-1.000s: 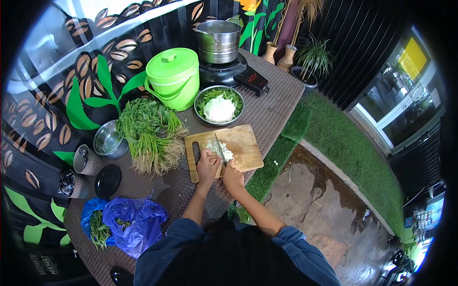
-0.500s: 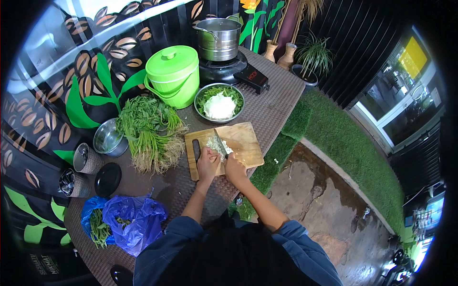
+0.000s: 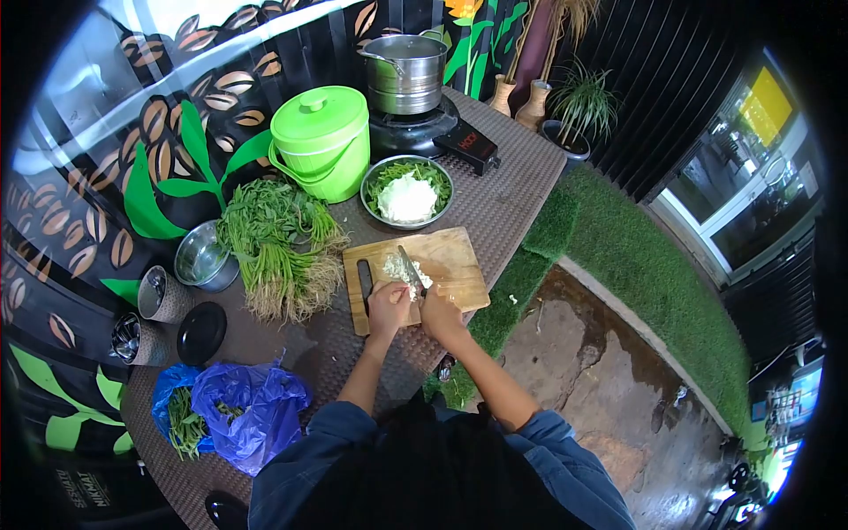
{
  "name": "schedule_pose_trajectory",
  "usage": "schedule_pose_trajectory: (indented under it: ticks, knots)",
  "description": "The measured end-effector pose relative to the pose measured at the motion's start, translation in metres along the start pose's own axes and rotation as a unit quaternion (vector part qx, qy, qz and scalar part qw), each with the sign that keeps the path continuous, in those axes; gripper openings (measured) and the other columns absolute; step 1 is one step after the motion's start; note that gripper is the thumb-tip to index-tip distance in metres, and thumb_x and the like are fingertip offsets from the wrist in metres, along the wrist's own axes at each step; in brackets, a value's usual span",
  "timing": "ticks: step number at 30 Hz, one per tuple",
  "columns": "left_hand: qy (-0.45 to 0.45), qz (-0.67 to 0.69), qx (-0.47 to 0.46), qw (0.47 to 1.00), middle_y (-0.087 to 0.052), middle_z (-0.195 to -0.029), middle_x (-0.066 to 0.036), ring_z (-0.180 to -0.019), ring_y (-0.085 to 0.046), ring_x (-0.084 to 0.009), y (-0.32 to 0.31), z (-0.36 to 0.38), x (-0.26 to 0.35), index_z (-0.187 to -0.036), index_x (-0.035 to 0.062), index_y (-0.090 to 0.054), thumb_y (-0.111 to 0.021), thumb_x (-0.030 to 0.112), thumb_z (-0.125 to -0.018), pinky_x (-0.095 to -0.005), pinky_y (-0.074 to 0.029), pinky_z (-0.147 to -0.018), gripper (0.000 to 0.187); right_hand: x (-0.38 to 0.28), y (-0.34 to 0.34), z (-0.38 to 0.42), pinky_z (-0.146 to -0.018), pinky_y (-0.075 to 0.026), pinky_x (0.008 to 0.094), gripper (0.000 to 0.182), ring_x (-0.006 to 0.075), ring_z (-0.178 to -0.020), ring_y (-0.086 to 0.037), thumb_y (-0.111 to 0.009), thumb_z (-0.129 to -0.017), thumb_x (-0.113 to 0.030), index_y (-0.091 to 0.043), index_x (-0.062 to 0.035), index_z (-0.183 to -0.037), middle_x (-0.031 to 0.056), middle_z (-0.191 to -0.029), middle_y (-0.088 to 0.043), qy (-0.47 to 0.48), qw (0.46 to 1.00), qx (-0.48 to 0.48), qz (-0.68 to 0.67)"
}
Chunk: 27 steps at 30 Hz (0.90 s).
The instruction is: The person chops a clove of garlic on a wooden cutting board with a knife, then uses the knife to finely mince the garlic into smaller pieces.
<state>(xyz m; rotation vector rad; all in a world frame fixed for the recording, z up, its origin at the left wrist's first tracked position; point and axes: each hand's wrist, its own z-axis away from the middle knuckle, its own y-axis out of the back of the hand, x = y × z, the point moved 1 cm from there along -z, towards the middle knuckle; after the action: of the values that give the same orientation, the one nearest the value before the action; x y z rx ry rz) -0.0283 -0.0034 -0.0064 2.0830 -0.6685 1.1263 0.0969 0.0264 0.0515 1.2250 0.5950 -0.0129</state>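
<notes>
My right hand (image 3: 442,315) is closed around the handle of a knife (image 3: 411,268), its blade slanting up and left over a wooden cutting board (image 3: 461,265). Finely chopped white pieces (image 3: 395,267) lie on the board around the blade. Just left of the knife, my left hand (image 3: 388,307) rests at the lower edge of the board with its fingers curled together. What those fingers hold, if anything, is too small to make out. Behind the board stands a metal bowl (image 3: 366,208) holding green leaves and a white mass (image 3: 409,196).
Leafy greens with roots (image 3: 283,247) lie left of the board, near another metal bowl (image 3: 203,258). A green lidded bucket (image 3: 320,146) and a steel pot (image 3: 406,75) on a burner (image 3: 402,132) stand behind. Blue plastic bags (image 3: 252,415) lie at the near left.
Both hands have shifted slightly toward me, and the knife blade sits a little lower and to the right. The chopped pieces remain around it.
</notes>
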Motion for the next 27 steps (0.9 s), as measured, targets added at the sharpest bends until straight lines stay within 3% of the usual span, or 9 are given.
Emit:
schedule_pose_trajectory:
  ticks: [3, 5, 8, 11, 18, 21, 25, 27]
  knots:
    - [-0.019, -0.032, -0.016, 0.999, -0.063, -0.081, -0.011, -0.078, -0.062, -0.0287, 0.002, -0.001, 0.001, -0.081, 0.0025, -0.07, -0.071, 0.004, -0.073, -0.0356, -0.05, -0.07, 0.008, -0.006, -0.021, 0.012, -0.07, -0.053, 0.0483, 0.037, 0.042, -0.078, -0.065, -0.043, -0.094, -0.027, -0.043, 0.0064, -0.109, 0.0281, -0.084, -0.064, -0.024, 1.0, 0.016, -0.001]
    - [-0.086, -0.093, -0.005, 0.992, -0.064, -0.082, -0.012, -0.082, -0.061, -0.0296, 0.004, -0.003, 0.002, -0.079, 0.0019, -0.07, -0.071, 0.004, -0.072, -0.0362, -0.049, -0.074, 0.007, 0.0, -0.038, 0.006, -0.065, -0.054, 0.0471, 0.042, 0.0403, -0.073, -0.066, -0.041, -0.094, -0.025, -0.039, 0.0103, -0.117, 0.0272, -0.081, -0.064, -0.018, 0.999, 0.036, 0.012]
    - [-0.054, -0.09, -0.033, 0.994, -0.065, -0.083, -0.012, -0.086, -0.059, -0.0292, 0.008, -0.004, 0.012, -0.081, 0.0017, -0.071, -0.071, 0.006, -0.072, -0.0363, -0.048, -0.077, 0.01, 0.004, -0.027, -0.01, -0.066, -0.053, 0.0482, 0.048, 0.0403, -0.074, -0.066, -0.041, -0.095, -0.027, -0.035, 0.0118, -0.123, 0.0262, -0.08, -0.065, 0.004, 1.0, 0.021, -0.011]
    - [-0.015, -0.054, -0.056, 0.997, -0.065, -0.086, -0.013, -0.088, -0.059, -0.0284, 0.007, -0.003, 0.003, -0.086, 0.0027, -0.072, -0.071, 0.007, -0.072, -0.0359, -0.047, -0.078, 0.015, 0.005, -0.015, -0.003, -0.067, -0.053, 0.0484, 0.046, 0.0408, -0.075, -0.066, -0.041, -0.095, -0.029, -0.036, 0.0108, -0.117, 0.0258, -0.079, -0.065, 0.024, 0.999, 0.038, -0.008]
    - [-0.022, -0.06, -0.114, 0.991, -0.065, -0.087, -0.013, -0.088, -0.059, -0.0275, 0.021, -0.001, 0.01, -0.091, 0.0042, -0.073, -0.072, 0.009, -0.073, -0.0354, -0.047, -0.079, 0.018, 0.004, -0.041, 0.0, -0.065, -0.055, 0.0456, 0.034, 0.0381, -0.075, -0.067, -0.044, -0.092, -0.026, -0.044, 0.0047, -0.107, 0.0228, -0.081, -0.066, 0.001, 0.999, 0.051, 0.007]
    - [-0.007, -0.053, -0.104, 0.993, -0.065, -0.086, -0.012, -0.089, -0.059, -0.0267, 0.017, -0.001, 0.007, -0.09, 0.0044, -0.073, -0.072, 0.009, -0.074, -0.0351, -0.047, -0.079, 0.017, 0.007, -0.025, -0.011, -0.07, -0.053, 0.0485, 0.048, 0.0412, -0.078, -0.065, -0.043, -0.094, -0.032, -0.037, 0.0087, -0.119, 0.0265, -0.082, -0.065, 0.022, 0.999, 0.035, -0.012]
    - [-0.019, -0.054, -0.087, 0.995, -0.065, -0.085, -0.012, -0.086, -0.059, -0.0261, 0.016, 0.0, 0.004, -0.088, 0.0042, -0.073, -0.072, 0.008, -0.074, -0.0346, -0.048, -0.077, 0.015, 0.006, -0.026, 0.0, -0.069, -0.053, 0.0487, 0.049, 0.0414, -0.077, -0.065, -0.044, -0.094, -0.032, -0.037, 0.0093, -0.12, 0.0263, -0.081, -0.064, 0.016, 1.0, 0.014, -0.009]
    - [-0.021, -0.058, -0.082, 0.995, -0.066, -0.085, -0.011, -0.084, -0.06, -0.0261, 0.014, 0.0, 0.002, -0.087, 0.0042, -0.073, -0.072, 0.007, -0.073, -0.0345, -0.048, -0.076, 0.014, 0.003, -0.038, 0.006, -0.067, -0.054, 0.0468, 0.033, 0.039, -0.077, -0.067, -0.042, -0.093, -0.025, -0.042, 0.0047, -0.107, 0.0246, -0.081, -0.065, -0.029, 0.999, 0.031, -0.002]
